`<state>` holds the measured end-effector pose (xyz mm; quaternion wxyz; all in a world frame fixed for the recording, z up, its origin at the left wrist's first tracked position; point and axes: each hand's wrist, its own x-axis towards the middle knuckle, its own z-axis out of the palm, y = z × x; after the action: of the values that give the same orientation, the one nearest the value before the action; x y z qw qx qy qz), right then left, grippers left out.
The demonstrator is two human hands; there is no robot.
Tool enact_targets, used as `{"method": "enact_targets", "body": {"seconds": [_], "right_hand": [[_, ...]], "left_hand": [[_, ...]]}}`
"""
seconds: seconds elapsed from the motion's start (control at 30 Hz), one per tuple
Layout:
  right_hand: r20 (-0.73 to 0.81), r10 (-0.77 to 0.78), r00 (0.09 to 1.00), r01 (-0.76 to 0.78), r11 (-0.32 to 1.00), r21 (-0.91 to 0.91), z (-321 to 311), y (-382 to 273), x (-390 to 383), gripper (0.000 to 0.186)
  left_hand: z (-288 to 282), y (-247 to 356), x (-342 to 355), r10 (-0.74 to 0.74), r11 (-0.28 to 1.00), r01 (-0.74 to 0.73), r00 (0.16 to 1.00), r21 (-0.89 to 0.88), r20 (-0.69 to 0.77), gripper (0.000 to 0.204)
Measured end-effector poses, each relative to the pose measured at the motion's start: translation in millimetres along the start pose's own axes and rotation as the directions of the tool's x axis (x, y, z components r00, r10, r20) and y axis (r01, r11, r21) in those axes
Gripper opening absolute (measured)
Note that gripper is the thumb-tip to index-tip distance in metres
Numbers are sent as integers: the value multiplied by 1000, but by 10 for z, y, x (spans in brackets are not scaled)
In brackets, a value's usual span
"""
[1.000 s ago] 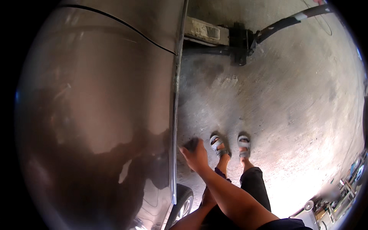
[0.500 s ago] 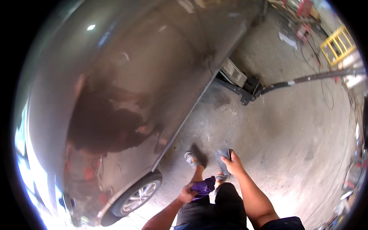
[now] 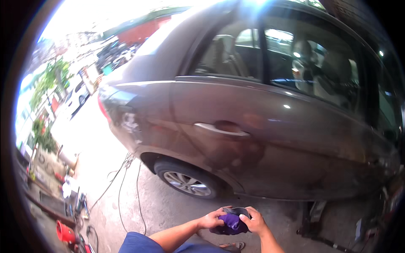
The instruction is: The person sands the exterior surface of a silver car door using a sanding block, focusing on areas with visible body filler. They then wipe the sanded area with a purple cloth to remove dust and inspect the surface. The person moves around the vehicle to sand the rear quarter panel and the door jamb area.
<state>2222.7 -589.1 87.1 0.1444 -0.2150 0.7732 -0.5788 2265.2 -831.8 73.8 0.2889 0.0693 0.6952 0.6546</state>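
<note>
My left hand and my right hand are close together, low in front of the car. Between them is a bunched purple cloth, gripped by my left fingers. A dark grey thin sheet bends behind the cloth's upper edge. My right hand pinches its right end, thumb against the cloth side; my left fingertips reach its other end. The sheet's exact kind cannot be made out. Beyond my hands stands a brown-grey car, its rear door handle above them, apart from both.
The rear wheel stands ahead to the left. A pale scuffed patch marks the rear side panel. Cables trail over the concrete floor. A red bucket sits at lower left. A dark lift arm lies low at right.
My view has swung up and left, from the floor to the car's rear side. My hands, apart before, have come together, bringing the purple cloth against the grey sheet.
</note>
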Motion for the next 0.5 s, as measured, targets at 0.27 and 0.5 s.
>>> {"method": "enact_targets", "body": {"seconds": [0.27, 0.5], "right_hand": [[-332, -598, 729, 401, 767, -501, 676, -1550, 1567, 33], [-442, -183, 878, -342, 407, -847, 934, -2253, 2472, 54]], "left_hand": [[-1368, -579, -1423, -40, 999, 49, 916, 12, -400, 33], [-2437, -774, -2151, -48, 924, 226, 868, 307, -495, 32]]}}
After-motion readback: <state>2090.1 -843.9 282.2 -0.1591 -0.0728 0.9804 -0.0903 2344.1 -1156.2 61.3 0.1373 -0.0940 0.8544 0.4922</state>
